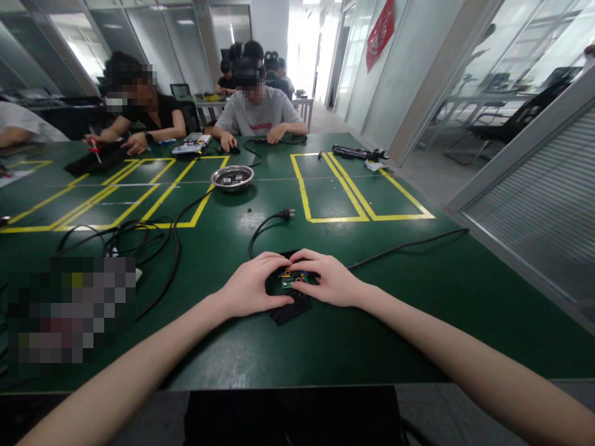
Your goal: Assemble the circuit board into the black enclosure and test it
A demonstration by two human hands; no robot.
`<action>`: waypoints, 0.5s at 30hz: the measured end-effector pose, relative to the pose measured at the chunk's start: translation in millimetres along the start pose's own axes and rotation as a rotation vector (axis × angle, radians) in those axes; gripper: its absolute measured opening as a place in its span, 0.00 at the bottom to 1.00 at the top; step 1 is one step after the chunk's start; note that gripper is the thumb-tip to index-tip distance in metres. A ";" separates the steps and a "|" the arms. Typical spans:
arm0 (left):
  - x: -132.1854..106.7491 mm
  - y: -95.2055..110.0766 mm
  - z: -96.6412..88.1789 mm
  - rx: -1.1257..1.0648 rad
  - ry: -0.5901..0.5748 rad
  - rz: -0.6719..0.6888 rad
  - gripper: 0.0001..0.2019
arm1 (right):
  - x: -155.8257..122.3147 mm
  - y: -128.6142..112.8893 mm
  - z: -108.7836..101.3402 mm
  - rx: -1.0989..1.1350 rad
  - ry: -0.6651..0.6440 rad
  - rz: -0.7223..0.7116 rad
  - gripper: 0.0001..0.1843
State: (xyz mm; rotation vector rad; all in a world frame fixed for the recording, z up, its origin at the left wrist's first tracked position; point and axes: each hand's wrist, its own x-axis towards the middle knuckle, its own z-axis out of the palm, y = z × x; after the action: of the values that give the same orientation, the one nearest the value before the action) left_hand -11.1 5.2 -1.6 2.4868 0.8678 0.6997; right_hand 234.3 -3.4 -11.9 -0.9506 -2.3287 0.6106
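A small green circuit board (pixel 288 282) with coils and other parts on it sits between my hands, close to the table's near edge. My right hand (pixel 329 277) pinches the board, with the thumb at its near side and the fingertips at its far side. Curved round the left side is my left hand (pixel 253 282), its thumb and fingers closed on a black plastic casing (pixel 290 311) that lies under and around the board. Part of the casing is hidden by my fingers. A black cord with a plug (pixel 287 214) lies just beyond my hands.
A metal bowl (pixel 232 178) with small metal parts stands farther off on the green table (pixel 395 334). Coiled black cables (pixel 139 232) lie to the left, by a blurred-out object. Another cable (pixel 409 246) runs right. Co-workers sit across the table, one holding a red-handled tool (pixel 95 147).
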 end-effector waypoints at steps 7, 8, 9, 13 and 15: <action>6.4 -12.2 -4.1 0.136 0.015 -0.016 0.18 | 2.8 -2.6 6.6 -0.064 0.006 0.050 0.14; 7.0 -13.2 -5.1 0.136 0.013 -0.004 0.18 | 2.9 -3.2 7.2 -0.067 0.009 0.052 0.14; 7.4 -13.4 -5.8 0.125 0.015 0.013 0.18 | 3.1 -3.6 7.7 -0.069 0.018 0.058 0.14; 6.4 -9.5 -8.4 0.051 0.076 0.044 0.08 | 3.8 -3.4 8.6 -0.055 0.058 0.073 0.16; 5.3 -9.1 -10.5 0.063 0.098 0.024 0.05 | 4.3 -3.0 7.8 -0.042 0.061 0.070 0.17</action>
State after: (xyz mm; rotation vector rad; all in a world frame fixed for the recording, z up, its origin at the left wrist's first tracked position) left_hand -17.7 17.5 3.5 2.5400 0.9095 0.8206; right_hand 225.3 -3.7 -14.7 -1.0595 -2.2706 0.5544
